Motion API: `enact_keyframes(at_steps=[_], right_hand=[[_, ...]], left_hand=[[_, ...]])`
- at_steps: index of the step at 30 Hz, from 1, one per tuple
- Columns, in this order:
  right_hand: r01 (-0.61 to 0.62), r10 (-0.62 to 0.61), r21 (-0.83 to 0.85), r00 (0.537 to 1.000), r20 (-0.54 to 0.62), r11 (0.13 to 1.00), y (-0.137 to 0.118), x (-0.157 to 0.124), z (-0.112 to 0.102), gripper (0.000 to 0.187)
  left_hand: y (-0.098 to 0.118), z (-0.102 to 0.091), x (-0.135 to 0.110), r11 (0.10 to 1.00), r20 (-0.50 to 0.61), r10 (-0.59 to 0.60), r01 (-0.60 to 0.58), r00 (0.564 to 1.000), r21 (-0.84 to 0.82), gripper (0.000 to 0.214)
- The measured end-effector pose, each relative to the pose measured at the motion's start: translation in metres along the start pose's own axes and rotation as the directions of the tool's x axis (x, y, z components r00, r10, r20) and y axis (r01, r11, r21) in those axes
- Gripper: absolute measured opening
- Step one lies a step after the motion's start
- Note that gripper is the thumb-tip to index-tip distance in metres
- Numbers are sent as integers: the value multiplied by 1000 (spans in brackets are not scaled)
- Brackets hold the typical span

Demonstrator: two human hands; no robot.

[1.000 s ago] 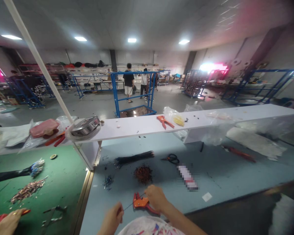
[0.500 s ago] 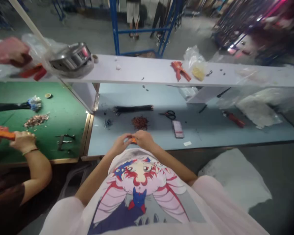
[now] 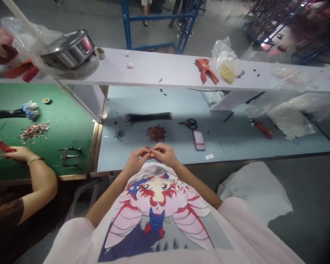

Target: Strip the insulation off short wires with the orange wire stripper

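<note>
My left hand (image 3: 138, 160) and my right hand (image 3: 165, 155) meet at the table's front edge, close to my shirt. Both are closed, thumb and fingertips pinched together; whatever is between the fingertips is too small to make out. An orange-red tool (image 3: 153, 154) shows just under and between the fingers, mostly hidden by them. Beyond the hands lies a heap of small copper-brown scraps (image 3: 156, 133). Behind that heap stretches a bundle of black wires (image 3: 149, 117) with bare-looking ends. A little pile of dark bits (image 3: 119, 134) is to the left.
Black-handled scissors (image 3: 190, 124) and a blurred-out phone-like thing (image 3: 199, 140) lie right of the heap. Red-handled pliers (image 3: 263, 129) rest farther right. A white shelf (image 3: 170, 71) crosses above, carrying an orange tool (image 3: 206, 70). At left, a co-worker's hand (image 3: 19, 154) holds a red tool.
The view has shifted slightly, and the scene is sharper. My fingertips have come together in a pinch, and more red shows on the tool beneath them.
</note>
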State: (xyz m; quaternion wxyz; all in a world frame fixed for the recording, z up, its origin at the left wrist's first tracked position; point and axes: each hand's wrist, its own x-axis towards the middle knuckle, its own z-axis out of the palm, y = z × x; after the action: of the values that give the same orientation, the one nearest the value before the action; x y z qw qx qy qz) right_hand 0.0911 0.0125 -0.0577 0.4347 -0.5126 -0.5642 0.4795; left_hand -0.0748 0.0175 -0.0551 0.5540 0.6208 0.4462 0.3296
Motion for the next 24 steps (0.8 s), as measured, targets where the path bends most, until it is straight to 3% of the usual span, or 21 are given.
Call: enact_keyframes(at_steps=[6, 12, 17, 20, 24], right_hand=[[-83, 98, 152, 991, -93, 985, 2, 6, -15, 18], [-79, 167, 294, 943, -289, 953, 8, 16, -40, 26], [-74, 191, 356, 933, -305, 931, 7, 17, -39, 31], [-72, 160, 300, 946, -282, 951, 3, 16, -38, 32], [-27, 52, 103, 966, -252, 994, -4, 13, -40, 30]], left_hand=[[-8, -11, -3, 993, 8, -21, 20, 1000, 120, 18], [-23, -29, -9, 981, 5, -48, 46, 999, 186, 18], [-27, -33, -9, 983, 56, -59, 48, 997, 180, 20], [-32, -35, -8, 984, 54, -81, 71, 995, 165, 20], [-38, -40, -8, 975, 45, -117, 105, 992, 197, 21]])
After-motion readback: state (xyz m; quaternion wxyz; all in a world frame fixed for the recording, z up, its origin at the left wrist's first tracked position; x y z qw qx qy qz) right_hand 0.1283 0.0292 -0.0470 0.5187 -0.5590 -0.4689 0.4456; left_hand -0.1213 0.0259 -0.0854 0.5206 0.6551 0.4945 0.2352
